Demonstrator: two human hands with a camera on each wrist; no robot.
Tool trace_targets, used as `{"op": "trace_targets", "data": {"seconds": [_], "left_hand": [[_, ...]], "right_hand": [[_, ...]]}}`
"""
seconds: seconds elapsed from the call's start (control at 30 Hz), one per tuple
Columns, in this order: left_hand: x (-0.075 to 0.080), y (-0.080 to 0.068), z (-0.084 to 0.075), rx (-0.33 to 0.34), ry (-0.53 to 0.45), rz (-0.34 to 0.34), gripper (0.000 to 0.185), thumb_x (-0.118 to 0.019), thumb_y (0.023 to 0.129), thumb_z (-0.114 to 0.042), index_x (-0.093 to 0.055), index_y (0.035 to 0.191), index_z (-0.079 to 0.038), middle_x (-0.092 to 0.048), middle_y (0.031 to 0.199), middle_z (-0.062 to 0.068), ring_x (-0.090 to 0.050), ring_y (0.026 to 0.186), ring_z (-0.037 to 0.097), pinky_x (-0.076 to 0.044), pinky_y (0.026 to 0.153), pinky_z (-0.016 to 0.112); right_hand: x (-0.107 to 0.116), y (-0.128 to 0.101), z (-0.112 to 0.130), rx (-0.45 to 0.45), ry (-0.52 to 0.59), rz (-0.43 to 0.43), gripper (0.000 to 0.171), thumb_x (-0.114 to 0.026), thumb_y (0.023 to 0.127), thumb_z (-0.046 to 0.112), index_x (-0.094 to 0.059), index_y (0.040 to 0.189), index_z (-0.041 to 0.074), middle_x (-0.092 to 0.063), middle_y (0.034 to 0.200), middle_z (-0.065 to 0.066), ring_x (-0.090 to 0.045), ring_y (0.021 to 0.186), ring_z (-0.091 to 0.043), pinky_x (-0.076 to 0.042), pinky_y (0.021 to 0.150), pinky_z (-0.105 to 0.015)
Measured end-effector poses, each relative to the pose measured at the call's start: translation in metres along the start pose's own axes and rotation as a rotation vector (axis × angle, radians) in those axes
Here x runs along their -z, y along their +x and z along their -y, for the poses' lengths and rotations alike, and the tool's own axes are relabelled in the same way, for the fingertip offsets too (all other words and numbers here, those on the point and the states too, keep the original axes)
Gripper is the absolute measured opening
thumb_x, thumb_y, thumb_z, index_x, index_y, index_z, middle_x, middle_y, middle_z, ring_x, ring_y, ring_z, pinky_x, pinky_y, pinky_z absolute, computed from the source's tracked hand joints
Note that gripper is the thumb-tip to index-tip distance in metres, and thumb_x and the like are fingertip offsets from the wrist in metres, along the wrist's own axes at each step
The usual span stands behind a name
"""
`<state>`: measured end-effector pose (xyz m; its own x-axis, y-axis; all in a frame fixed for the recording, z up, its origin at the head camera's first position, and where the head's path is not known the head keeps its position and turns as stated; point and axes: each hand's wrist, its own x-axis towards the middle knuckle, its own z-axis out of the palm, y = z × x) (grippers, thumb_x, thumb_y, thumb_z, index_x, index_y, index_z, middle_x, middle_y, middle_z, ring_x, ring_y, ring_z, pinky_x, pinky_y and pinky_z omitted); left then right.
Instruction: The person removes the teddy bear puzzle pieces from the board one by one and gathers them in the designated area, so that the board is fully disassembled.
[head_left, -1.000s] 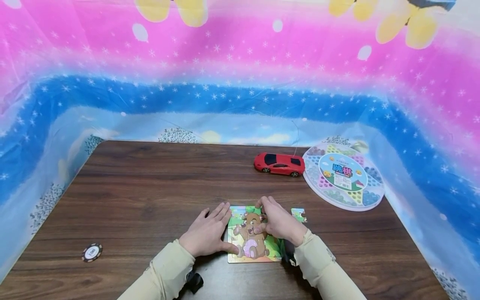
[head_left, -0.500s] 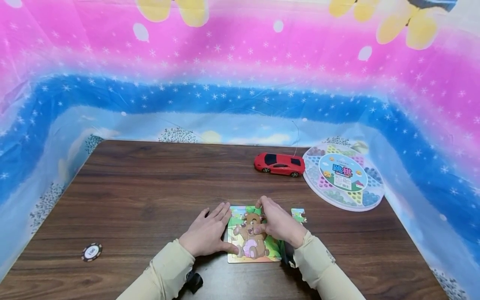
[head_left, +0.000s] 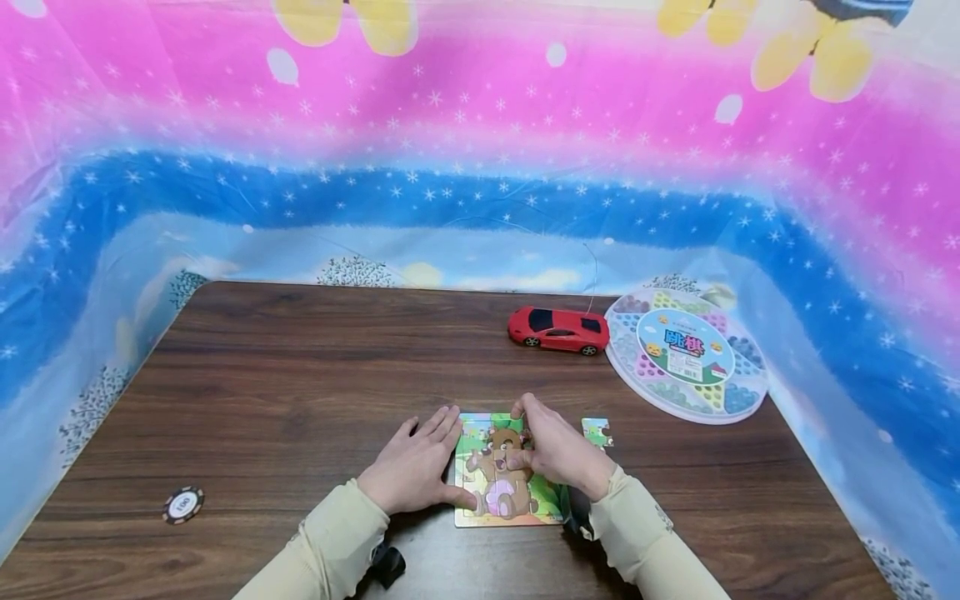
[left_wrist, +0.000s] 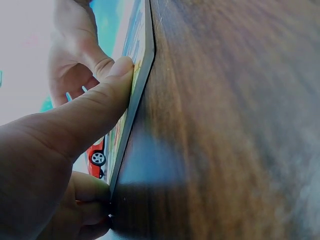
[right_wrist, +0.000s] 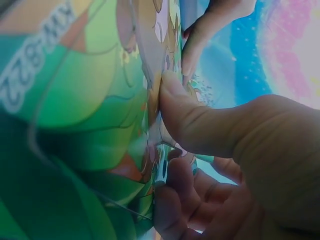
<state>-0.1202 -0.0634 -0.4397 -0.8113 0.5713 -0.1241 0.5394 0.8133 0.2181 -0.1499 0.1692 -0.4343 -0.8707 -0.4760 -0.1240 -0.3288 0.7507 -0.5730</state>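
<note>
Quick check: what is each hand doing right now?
Left hand: open, flat, thumb steadying the colourful bear jigsaw board.
Right hand: thumb and fingers pressing on the board; a held piece cannot be told.

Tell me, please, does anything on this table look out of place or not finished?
One jigsaw piece lies loose on the wooden table, apart from the bear puzzle, to the right of the right hand. A poker chip sits alone near the left edge. Nothing looks spilled or damaged.
</note>
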Motion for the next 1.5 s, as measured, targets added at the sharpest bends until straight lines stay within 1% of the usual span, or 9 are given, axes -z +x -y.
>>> {"op": "trace_targets", "data": {"seconds": [0.17, 0.33, 0.47, 0.63, 1.0, 1.2, 1.33, 1.5], "left_hand": [[-0.0001, -0.0003, -0.0001, -0.001, 0.002, -0.003, 0.108, -0.049, 0.073, -0.078, -0.031, 0.146, -0.001, -0.020, 0.153, 0.016, -0.017, 0.141, 0.028, -0.022, 0.106, 0.056], [0.0001, -0.0007, -0.0001, -0.006, 0.007, -0.009, 0.108, -0.050, 0.073, -0.078, -0.032, 0.146, -0.001, -0.021, 0.153, 0.016, -0.018, 0.141, 0.028, -0.022, 0.106, 0.056], [-0.0005, -0.0006, 0.0001, -0.005, 0.010, -0.014, 0.108, -0.050, 0.072, -0.078, -0.033, 0.145, 0.000, -0.021, 0.153, 0.016, -0.018, 0.141, 0.028, -0.023, 0.106, 0.056], [-0.0013, -0.0003, 0.0004, -0.004, 0.008, -0.013, 0.108, -0.050, 0.072, -0.079, -0.033, 0.145, -0.001, -0.020, 0.153, 0.016, -0.018, 0.141, 0.028, -0.022, 0.106, 0.056], [-0.0014, 0.0000, 0.0003, -0.006, 0.013, -0.009, 0.109, -0.048, 0.072, -0.079, -0.031, 0.146, -0.001, -0.020, 0.153, 0.016, -0.017, 0.141, 0.028, -0.022, 0.106, 0.056], [-0.0014, -0.0001, 0.0002, -0.006, 0.008, -0.010, 0.109, -0.049, 0.072, -0.079, -0.032, 0.146, -0.001, -0.020, 0.153, 0.016, -0.018, 0.141, 0.028, -0.022, 0.106, 0.056], [-0.0018, -0.0002, 0.0007, -0.010, 0.008, -0.018, 0.109, -0.051, 0.072, -0.078, -0.034, 0.145, 0.000, -0.021, 0.153, 0.017, -0.019, 0.141, 0.029, -0.022, 0.106, 0.056], [-0.0016, 0.0003, 0.0011, -0.016, 0.012, -0.022, 0.109, -0.051, 0.071, -0.078, -0.034, 0.145, 0.000, -0.022, 0.153, 0.017, -0.019, 0.140, 0.029, -0.023, 0.105, 0.057]], "right_hand": [[0.0000, -0.0014, -0.0048, 0.027, 0.042, -0.011, 0.045, -0.075, 0.080, 0.017, -0.042, 0.110, 0.013, -0.050, 0.084, -0.005, -0.048, 0.067, -0.015, -0.044, 0.058, -0.028], [-0.0008, -0.0018, -0.0096, 0.076, 0.057, -0.053, 0.030, -0.067, 0.087, 0.008, -0.044, 0.106, 0.013, -0.048, 0.080, -0.003, -0.049, 0.066, -0.013, -0.044, 0.058, -0.026], [-0.0007, -0.0012, -0.0101, 0.053, 0.088, -0.056, 0.020, -0.061, 0.091, 0.006, -0.048, 0.105, 0.011, -0.048, 0.079, -0.003, -0.047, 0.061, -0.011, -0.042, 0.052, -0.024], [0.0006, -0.0006, -0.0085, 0.017, 0.103, -0.029, 0.010, -0.056, 0.093, 0.004, -0.052, 0.100, 0.010, -0.051, 0.077, -0.003, -0.047, 0.060, -0.010, -0.039, 0.048, -0.023], [-0.0009, 0.0003, -0.0075, 0.012, 0.030, -0.039, 0.014, -0.058, 0.091, 0.002, -0.050, 0.097, 0.011, -0.047, 0.071, 0.000, -0.042, 0.057, -0.011, -0.038, 0.050, -0.023], [-0.0003, 0.0004, -0.0077, 0.006, 0.037, -0.029, 0.016, -0.059, 0.090, 0.001, -0.049, 0.094, 0.013, -0.043, 0.069, -0.001, -0.041, 0.056, -0.011, -0.037, 0.049, -0.023], [0.0003, 0.0002, -0.0074, 0.017, 0.050, -0.025, 0.016, -0.058, 0.090, 0.002, -0.048, 0.093, 0.014, -0.040, 0.069, 0.000, -0.039, 0.056, -0.011, -0.035, 0.050, -0.024], [0.0003, 0.0002, -0.0076, 0.043, 0.008, -0.034, 0.014, -0.061, 0.091, 0.007, -0.048, 0.094, 0.013, -0.044, 0.072, 0.001, -0.041, 0.058, -0.010, -0.038, 0.053, -0.024]]}}
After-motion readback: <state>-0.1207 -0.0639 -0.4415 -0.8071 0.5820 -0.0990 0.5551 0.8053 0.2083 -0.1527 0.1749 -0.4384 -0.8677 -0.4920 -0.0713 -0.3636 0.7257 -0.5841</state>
